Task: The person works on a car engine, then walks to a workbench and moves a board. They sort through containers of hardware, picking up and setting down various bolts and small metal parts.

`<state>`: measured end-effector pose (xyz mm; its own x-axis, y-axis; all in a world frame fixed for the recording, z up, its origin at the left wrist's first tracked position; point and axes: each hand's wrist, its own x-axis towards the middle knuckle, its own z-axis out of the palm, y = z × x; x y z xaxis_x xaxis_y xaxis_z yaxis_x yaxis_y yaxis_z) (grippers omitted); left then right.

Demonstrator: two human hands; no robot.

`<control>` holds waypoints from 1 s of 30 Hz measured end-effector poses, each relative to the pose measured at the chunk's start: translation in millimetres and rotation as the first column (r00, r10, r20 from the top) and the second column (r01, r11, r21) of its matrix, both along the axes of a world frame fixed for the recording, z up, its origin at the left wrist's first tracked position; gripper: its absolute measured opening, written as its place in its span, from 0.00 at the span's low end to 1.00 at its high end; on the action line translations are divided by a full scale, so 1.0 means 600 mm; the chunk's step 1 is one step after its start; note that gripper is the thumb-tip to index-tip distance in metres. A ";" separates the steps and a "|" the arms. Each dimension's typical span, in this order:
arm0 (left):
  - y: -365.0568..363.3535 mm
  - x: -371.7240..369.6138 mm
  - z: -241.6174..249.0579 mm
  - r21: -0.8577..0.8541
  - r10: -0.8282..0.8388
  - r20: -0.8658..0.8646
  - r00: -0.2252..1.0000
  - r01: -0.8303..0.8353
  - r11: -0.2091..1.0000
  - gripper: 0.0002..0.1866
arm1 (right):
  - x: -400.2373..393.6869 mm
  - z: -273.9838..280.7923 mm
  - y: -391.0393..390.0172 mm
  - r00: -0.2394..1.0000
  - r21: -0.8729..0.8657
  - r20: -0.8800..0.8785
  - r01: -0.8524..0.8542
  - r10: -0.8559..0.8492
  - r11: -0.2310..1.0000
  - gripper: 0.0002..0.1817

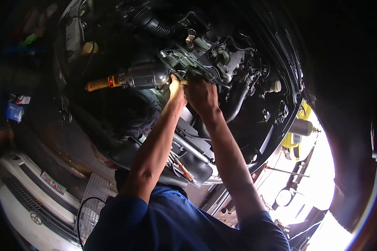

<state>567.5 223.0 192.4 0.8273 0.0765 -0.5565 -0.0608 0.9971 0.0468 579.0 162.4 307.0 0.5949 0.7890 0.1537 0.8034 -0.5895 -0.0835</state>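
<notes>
Two bare hands are reaching up into the middle of the frame, where I am seeing the underside of a vehicle's engine bay. The left hand [176,90] is pressing its curled fingers against a metal bracket [184,62] at upper centre; it is closing on the bracket's lower edge, though I cannot tell whether it is pinching a small part there. The right hand [202,95] is sitting just beside it, touching it, with its back turned to the camera; its fingers are hidden from me, so I cannot tell whether it is clenched or loose. Both forearms are rising from blue sleeves [176,221] at the bottom centre of the frame.

Left of the hands, a grey cylindrical unit [144,76] is lying roughly level, with a yellow-orange end piece [98,85] pointing toward the left edge. A black ribbed hose [153,21] is curving across the top of the frame, and a second black hose [238,100] is bending down just right of the right hand. A white cap [275,86] is showing further right. A white car front [29,201] is filling the lower left corner, and yellow equipment [295,138] is standing in bright light at the right.
</notes>
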 end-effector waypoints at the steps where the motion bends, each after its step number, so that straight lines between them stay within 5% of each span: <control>1: 0.001 -0.001 0.003 -0.127 0.059 0.145 0.988 -0.040 0.991 0.33 | 0.008 -0.019 0.006 0.970 -0.011 0.223 -0.094 0.094 0.996 0.09; 3: 0.008 0.000 0.000 -0.037 0.019 0.050 0.999 -0.017 0.999 0.32 | 0.007 0.006 0.034 0.831 -0.080 0.531 -0.142 0.163 0.987 0.08; 5: 0.001 0.016 -0.041 0.068 0.016 -0.066 0.998 -0.011 0.998 0.30 | 0.009 0.039 0.058 0.996 -0.585 0.078 0.083 -0.046 0.807 0.07; 6: 0.005 0.014 -0.016 0.157 0.034 -0.216 0.976 0.001 0.988 0.22 | 0.023 0.020 0.042 0.999 -0.507 0.013 0.033 -0.030 0.861 0.10; 9: 0.020 0.011 -0.011 0.245 -0.034 -0.286 0.958 0.108 0.964 0.17 | 0.043 -0.017 0.011 0.998 -0.487 -0.050 -0.061 0.042 0.871 0.12; 15: 0.009 0.007 -0.016 0.239 0.001 -0.260 0.966 0.063 0.969 0.14 | 0.029 -0.027 -0.039 0.992 -0.379 -0.091 0.048 -0.089 0.924 0.13; 19: 0.002 0.000 -0.006 0.287 -0.022 -0.264 0.964 0.100 0.953 0.15 | 0.028 -0.094 -0.097 0.997 -0.062 0.068 -0.016 0.021 0.998 0.17; 23: 0.007 0.009 -0.015 0.204 -0.044 -0.285 0.958 0.106 0.973 0.19 | 0.033 -0.014 -0.029 0.985 -0.377 -0.119 0.073 -0.127 0.924 0.12; 26: 0.004 0.010 -0.008 0.082 -0.042 -0.120 0.992 0.052 0.995 0.30 | 0.037 -0.002 0.049 0.989 -0.465 0.090 -0.060 0.114 0.883 0.07; 30: 0.021 -0.007 0.041 0.024 -0.011 -0.085 0.996 0.013 1.000 0.14 | 0.031 -0.010 0.057 0.990 -0.431 0.113 -0.027 0.083 0.902 0.04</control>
<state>563.2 235.8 217.3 0.7783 0.0813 -0.6226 -0.0438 0.9962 0.0754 597.8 196.9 301.2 0.5467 0.8264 -0.1351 0.8227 -0.5000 0.2705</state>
